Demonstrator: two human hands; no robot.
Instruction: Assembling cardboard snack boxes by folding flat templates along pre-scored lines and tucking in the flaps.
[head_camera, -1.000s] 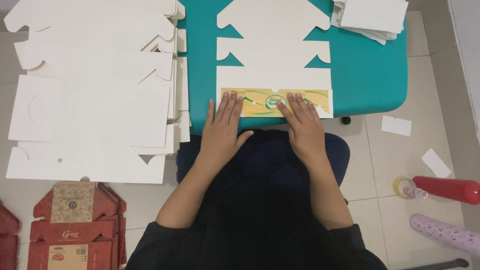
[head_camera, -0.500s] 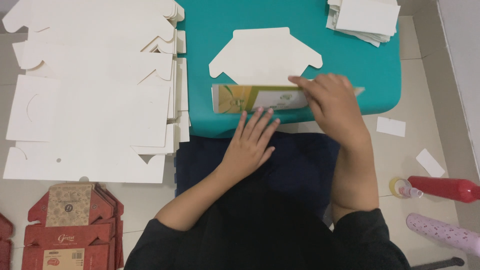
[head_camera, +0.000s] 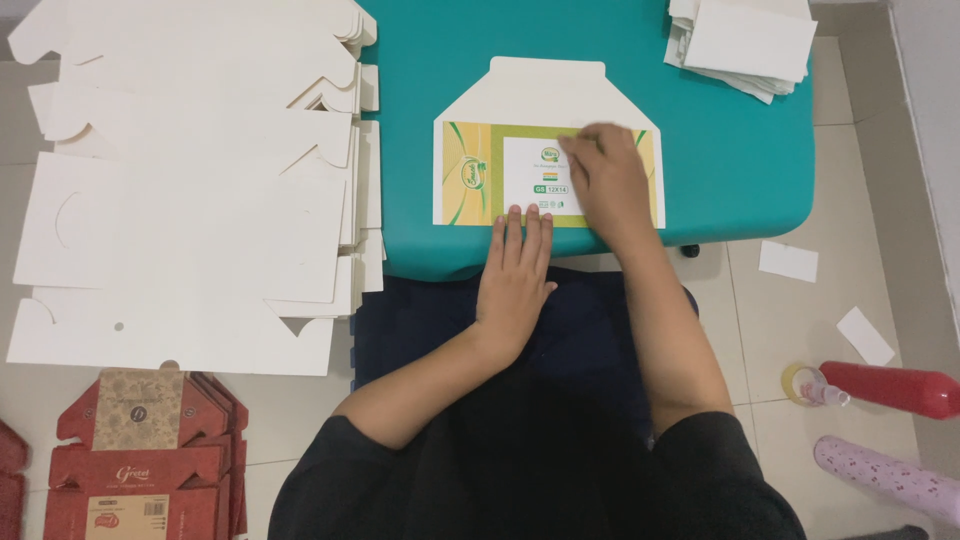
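Here, both hands flat (left hand (head_camera: 518, 275), right hand (head_camera: 603, 180)) on folded carton (head_camera: 480, 170).

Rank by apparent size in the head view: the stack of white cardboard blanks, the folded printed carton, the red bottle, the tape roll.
1. stack of white cardboard blanks
2. folded printed carton
3. red bottle
4. tape roll

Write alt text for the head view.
Seen from above, a person's right hand and left hand press flat on a folded yellow-green printed carton on a teal table. Stacks of white carton blanks lie left.
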